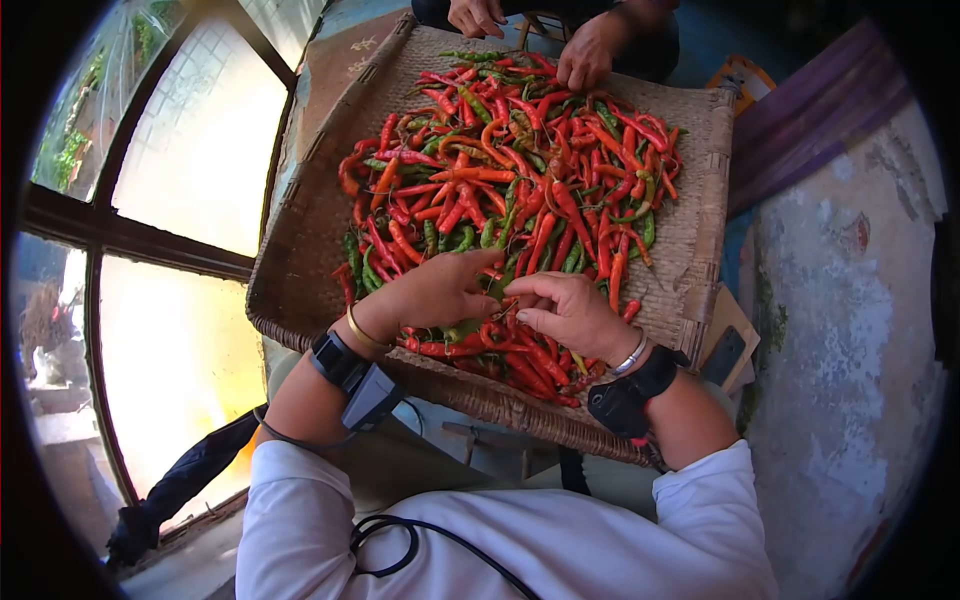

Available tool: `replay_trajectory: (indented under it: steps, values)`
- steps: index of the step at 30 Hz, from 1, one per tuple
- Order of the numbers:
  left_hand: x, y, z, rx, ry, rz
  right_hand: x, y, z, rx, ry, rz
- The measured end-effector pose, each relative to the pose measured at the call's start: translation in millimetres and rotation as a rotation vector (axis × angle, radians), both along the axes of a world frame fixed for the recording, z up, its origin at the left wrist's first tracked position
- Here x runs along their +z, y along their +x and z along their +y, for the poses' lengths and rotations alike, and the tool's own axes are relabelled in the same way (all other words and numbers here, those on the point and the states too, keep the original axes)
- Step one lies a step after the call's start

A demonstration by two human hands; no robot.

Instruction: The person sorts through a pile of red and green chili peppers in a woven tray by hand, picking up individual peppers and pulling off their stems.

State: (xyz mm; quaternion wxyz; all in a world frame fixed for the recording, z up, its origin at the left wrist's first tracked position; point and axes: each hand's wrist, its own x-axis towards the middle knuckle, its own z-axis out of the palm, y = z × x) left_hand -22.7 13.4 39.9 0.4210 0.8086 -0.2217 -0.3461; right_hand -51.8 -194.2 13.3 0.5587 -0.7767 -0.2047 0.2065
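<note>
So the chilies (470,205), red w/ some green and orange, were heaped mid-frame in a wide woven basket (690,290), prob b/c its raised sides could stop strays from sliding out. The near rim sat close to the person's body, lower centre, which put the near part of the heap in easy reach imo.

Left hand (430,290) and right hand (570,305) were close together over that part, fingers curled and fingertips bunched toward each other. Looked like fine work on smth small btwn them, but tbh I can't tell if either one was pinching a chili or a stem, too much overlap. Wrists angled inward, prob so both sets of fingertips could meet at one spot.

Top of frame, another person's hand (588,55) reached down to the far edge of the pile, so the basket was prob placed btwn the two for shared access.
</note>
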Motion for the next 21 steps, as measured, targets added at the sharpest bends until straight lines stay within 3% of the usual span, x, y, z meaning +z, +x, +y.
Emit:
replay_trajectory:
  steps: [1,4,6,8,11,13,15,17,19,21]
  values:
    - [-2,-1,-2,0.138,-0.067,0.146,2,-1,1,0.0,0.0,0.002]
    - [-9,-3,-9,0.196,-0.198,0.322,6,-5,6,0.003,0.019,-0.028]
    - [-19,-7,-14,0.226,-0.299,0.415,7,-7,7,-0.001,-0.062,-0.39]
    - [-21,-9,-17,0.241,-0.447,0.581,7,-9,7,-0.02,-0.126,-0.432]
    - [-16,-12,-20,0.149,-0.481,0.608,0,-4,4,0.006,-0.268,-0.471]
    - [-15,-15,-21,0.217,-0.472,0.544,-8,-4,-2,0.043,-0.356,-0.449]
    - [-17,-14,-21,0.249,-0.551,0.534,-10,-1,-1,0.003,-0.097,-0.108]
    - [-21,-11,-21,0.296,-0.543,0.5,0,-1,0,-0.01,0.038,-0.077]
    - [-26,-7,-20,0.166,-0.453,0.334,12,1,-3,-0.118,0.2,0.369]
    - [-29,-3,-17,0.115,-0.343,0.273,2,5,-11,-0.158,0.278,0.43]
